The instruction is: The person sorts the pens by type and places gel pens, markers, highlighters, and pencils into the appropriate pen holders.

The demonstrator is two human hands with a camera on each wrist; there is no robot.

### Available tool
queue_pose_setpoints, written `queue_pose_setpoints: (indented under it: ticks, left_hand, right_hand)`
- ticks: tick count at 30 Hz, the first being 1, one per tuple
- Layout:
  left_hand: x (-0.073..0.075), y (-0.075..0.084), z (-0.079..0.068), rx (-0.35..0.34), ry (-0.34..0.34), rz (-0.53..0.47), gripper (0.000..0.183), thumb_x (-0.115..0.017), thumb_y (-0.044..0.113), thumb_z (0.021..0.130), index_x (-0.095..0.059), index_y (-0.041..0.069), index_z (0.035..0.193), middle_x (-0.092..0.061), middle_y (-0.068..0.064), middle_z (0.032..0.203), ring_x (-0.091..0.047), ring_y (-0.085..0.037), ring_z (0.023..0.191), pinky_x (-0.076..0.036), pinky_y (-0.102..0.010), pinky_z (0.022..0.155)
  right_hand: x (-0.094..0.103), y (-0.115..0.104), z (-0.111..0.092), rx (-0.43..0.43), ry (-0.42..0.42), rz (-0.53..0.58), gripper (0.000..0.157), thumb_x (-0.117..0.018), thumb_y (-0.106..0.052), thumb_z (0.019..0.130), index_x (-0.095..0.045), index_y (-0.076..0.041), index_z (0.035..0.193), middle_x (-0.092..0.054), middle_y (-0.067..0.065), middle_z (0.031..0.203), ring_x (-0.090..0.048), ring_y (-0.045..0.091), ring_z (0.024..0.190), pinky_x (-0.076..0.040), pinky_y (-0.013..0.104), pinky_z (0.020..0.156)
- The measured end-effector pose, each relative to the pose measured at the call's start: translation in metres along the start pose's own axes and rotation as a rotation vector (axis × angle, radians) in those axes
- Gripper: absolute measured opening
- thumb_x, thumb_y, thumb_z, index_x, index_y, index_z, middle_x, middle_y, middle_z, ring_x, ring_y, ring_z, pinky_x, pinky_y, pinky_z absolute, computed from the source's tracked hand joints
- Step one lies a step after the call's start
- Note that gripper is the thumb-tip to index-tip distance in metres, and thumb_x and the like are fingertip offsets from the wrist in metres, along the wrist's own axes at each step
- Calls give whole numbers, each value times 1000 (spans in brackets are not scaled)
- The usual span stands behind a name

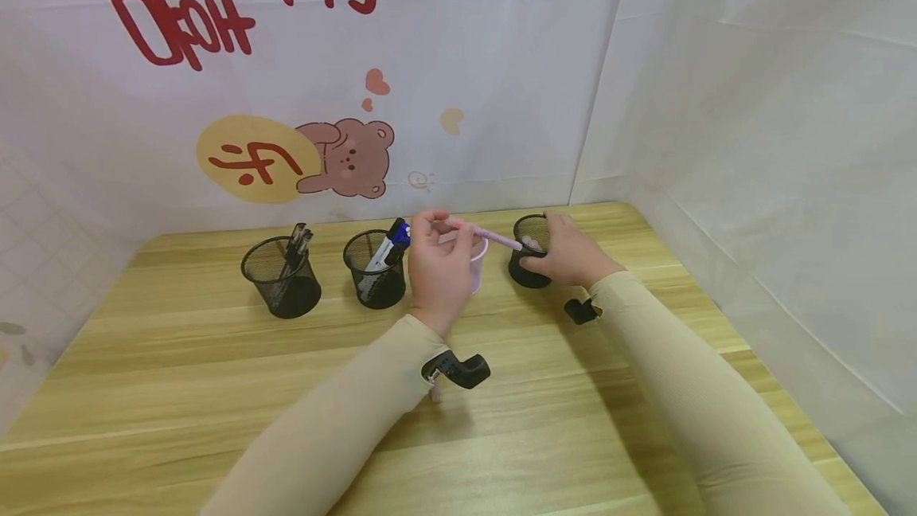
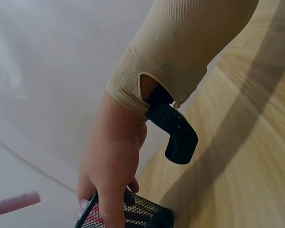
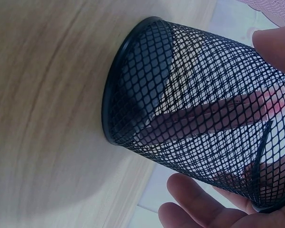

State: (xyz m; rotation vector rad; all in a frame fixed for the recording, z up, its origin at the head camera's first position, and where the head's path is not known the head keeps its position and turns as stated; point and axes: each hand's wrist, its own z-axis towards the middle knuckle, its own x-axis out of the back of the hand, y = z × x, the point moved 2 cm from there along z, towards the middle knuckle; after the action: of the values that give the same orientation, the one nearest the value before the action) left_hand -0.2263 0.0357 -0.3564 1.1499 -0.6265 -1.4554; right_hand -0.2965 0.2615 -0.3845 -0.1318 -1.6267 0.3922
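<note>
In the head view, my left hand pinches a pink pen between thumb and fingers. The pen slants to the right, its far end close by the rim of the rightmost black mesh cup. My right hand grips that cup at its upper part, thumb on the near side. Pink pens stand inside it, seen through the mesh in the right wrist view. Behind my left hand is a pink cup, mostly hidden. The held pen also enters the left wrist view at lower left.
Two more black mesh cups stand to the left: one with black pens, the other with markers. A small pink piece shows on the wooden table below my left wrist. White cloth walls border the table.
</note>
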Motion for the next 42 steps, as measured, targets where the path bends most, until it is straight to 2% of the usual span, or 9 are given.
queue_pose_setpoints:
  ticks: [5, 8, 15, 18, 23, 26, 31, 42]
  left_hand:
    - [-12, -7, -2, -15, 14, 33, 26, -62, -1, 103, -45, -5, 122, -63, -19, 108, -75, -37, 96, -66, -39, 85]
    - [-18, -10, -3, -11, 16, 58, 25, -61, 0, 103, -45, -4, 123, -64, -24, 112, -76, -37, 99, -65, -36, 84]
    - [-28, -19, -4, -14, 35, 88, 25, -61, 3, 104, -47, -5, 123, -65, -20, 113, -77, -34, 100, -65, -31, 83]
    - [-32, -25, -3, -25, 56, 79, 22, -61, 1, 103, -49, -5, 120, -66, -24, 112, -76, -34, 97, -65, -30, 83]
    - [-37, -31, -3, 2, 70, 65, 21, -61, -1, 103, -49, -7, 120, -64, -22, 112, -75, -33, 96, -65, -30, 87]
    - [-39, -34, -4, -3, 76, 103, 21, -60, 3, 105, -50, -7, 119, -65, -19, 109, -75, -32, 94, -65, -30, 85]
    - [-41, -38, -7, -16, 80, 184, 16, -61, 7, 105, -54, -1, 116, -69, -18, 107, -76, -31, 90, -65, -29, 80]
    - [-39, -44, -12, 9, 41, 308, 17, -67, 10, 102, -62, 5, 117, -73, -14, 118, -78, -26, 91, -65, -31, 79]
  right_hand:
    - [0, 0, 0, 2, 8, 3, 110, -76, -50, 90, -17, 9, 162, -31, 33, 162, -49, 50, 140, -43, 63, 117]
    - [0, 0, 1, 0, 12, 9, 110, -76, -50, 90, -17, 8, 162, -32, 33, 162, -49, 50, 140, -43, 63, 117]
    - [-1, 1, 2, 3, 22, 6, 107, -77, -51, 89, -23, 7, 160, -38, 32, 156, -53, 48, 136, -47, 63, 113]
    - [-1, 1, 2, 11, 26, 5, 105, -77, -50, 89, -25, 9, 158, -40, 32, 154, -55, 48, 133, -47, 64, 112]
    - [-1, 2, 3, 12, 24, 4, 106, -78, -48, 89, -23, 10, 159, -38, 33, 155, -53, 50, 135, -46, 65, 113]
    - [-1, 2, 2, 13, 26, 2, 107, -78, -49, 89, -23, 10, 159, -38, 34, 156, -52, 50, 136, -46, 65, 113]
    - [-2, 3, 3, 13, 30, 11, 108, -78, -48, 88, -23, 10, 160, -38, 33, 156, -52, 49, 136, -45, 64, 114]
    - [-2, 2, 2, 4, 19, -7, 108, -76, -49, 90, -19, 10, 161, -34, 34, 160, -54, 51, 135, -46, 65, 113]
